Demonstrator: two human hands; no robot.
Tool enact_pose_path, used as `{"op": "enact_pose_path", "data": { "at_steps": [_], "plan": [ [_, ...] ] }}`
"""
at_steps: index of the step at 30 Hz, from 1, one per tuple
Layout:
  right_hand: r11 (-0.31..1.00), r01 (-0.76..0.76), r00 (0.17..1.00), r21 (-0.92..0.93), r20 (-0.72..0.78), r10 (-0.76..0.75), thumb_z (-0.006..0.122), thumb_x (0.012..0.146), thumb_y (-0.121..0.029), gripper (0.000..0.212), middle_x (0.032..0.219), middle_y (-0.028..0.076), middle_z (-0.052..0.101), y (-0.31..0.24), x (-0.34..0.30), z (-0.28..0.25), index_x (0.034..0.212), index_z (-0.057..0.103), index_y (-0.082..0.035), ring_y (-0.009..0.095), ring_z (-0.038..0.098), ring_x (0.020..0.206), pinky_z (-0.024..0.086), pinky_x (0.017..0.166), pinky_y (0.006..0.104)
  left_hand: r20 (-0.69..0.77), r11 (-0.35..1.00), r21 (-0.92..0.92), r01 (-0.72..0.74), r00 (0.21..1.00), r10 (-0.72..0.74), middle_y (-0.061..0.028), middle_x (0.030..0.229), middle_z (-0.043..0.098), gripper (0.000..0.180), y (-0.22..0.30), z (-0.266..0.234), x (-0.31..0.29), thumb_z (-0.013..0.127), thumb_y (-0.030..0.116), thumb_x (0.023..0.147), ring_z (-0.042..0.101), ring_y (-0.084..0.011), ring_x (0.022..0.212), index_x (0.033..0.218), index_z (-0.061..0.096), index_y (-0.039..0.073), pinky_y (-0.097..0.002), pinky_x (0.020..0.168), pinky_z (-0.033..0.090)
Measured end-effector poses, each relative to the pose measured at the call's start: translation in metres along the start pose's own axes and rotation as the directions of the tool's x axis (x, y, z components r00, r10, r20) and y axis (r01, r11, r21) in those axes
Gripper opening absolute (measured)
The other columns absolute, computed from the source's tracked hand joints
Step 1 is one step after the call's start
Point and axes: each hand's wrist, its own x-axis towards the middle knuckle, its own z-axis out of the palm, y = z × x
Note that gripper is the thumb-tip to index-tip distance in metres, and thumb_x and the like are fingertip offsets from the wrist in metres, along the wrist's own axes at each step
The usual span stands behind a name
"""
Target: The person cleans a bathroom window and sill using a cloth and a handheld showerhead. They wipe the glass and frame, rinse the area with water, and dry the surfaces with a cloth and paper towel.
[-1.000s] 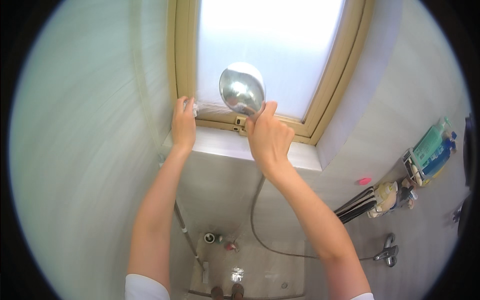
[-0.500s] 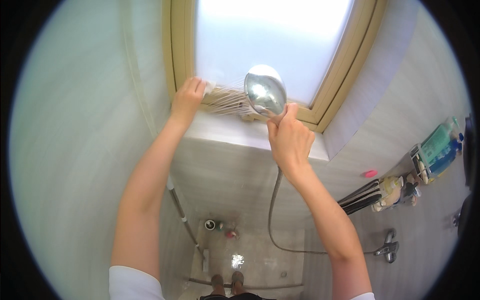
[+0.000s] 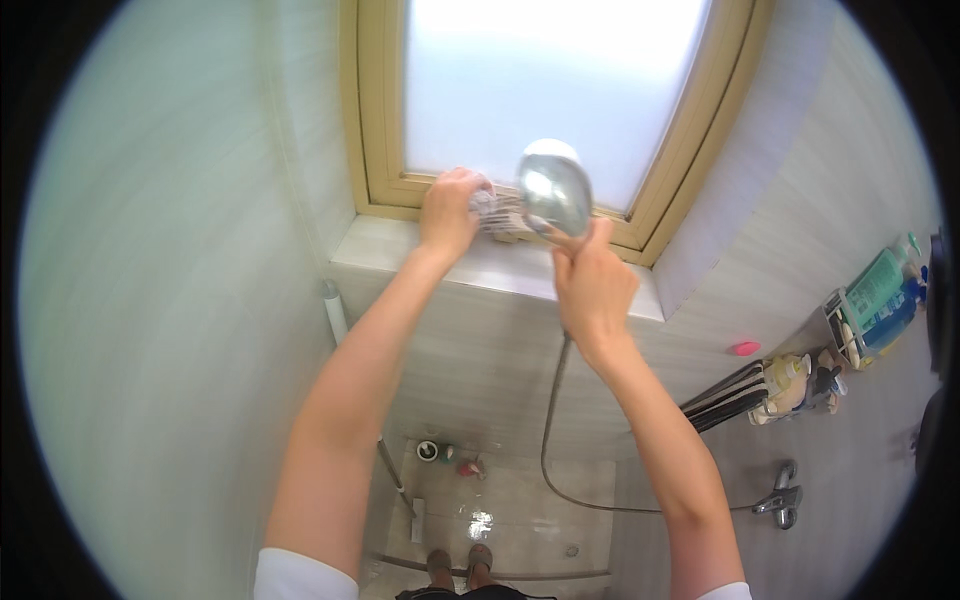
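Both hands work at the window frame (image 3: 372, 130), and both have moved rightward along its lower rail within the last second. The left hand (image 3: 450, 210), its fingers clenched on a small scrubbing pad (image 3: 484, 203), now sits at 9 o'clock of the shower head (image 3: 553, 190). The right hand (image 3: 592, 285), at 5 o'clock of the head, grasps its handle; spray meets the pad, so rinsing and scrubbing appear to proceed together along the window ledge (image 3: 400, 250). A hose (image 3: 548, 420) hangs below.
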Motion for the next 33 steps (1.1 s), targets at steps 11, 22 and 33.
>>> {"op": "enact_pose_path", "data": {
  "at_steps": [11,22,33],
  "plan": [
    [0.997,0.056,0.997,-0.052,0.054,-0.053,0.061,0.094,-0.022,0.028,0.065,0.017,0.067,-0.055,0.027,-0.001,0.106,0.05,0.0,0.039,0.066,0.06,0.048,0.057,0.0482,0.164,0.93,0.182,0.32,0.923,-0.349,-0.017,0.098,0.064,0.015,-0.07,-0.063,-0.05,0.063,0.0,0.083,0.065,-0.0365,0.1,0.092,0.073,0.007,-0.0485,0.086,0.051],
    [0.989,0.033,0.999,-0.142,0.024,-0.029,0.062,0.094,-0.023,0.032,0.065,0.019,0.066,-0.051,0.033,-0.015,0.107,0.049,0.003,0.04,0.067,0.062,0.049,0.057,0.0501,0.14,0.915,0.256,0.313,0.924,-0.355,-0.0168,0.107,0.065,0.019,-0.084,-0.059,-0.07,0.06,0.002,0.087,0.062,-0.0361,0.104,0.103,0.07,0.004,-0.0483,0.087,0.051],
    [0.931,-0.226,0.97,-0.285,0.019,0.242,0.065,0.093,-0.021,0.036,0.079,0.023,0.07,0.032,-0.029,-0.077,0.113,0.046,0.002,0.044,0.068,0.075,0.049,0.068,0.0534,0.319,0.967,-0.192,0.169,0.942,-0.102,-0.0151,0.114,0.064,0.037,0.148,0.062,-0.075,0.066,-0.005,0.073,0.059,-0.0356,0.112,0.109,0.069,0.004,-0.0454,0.098,0.05]
  ]
}}
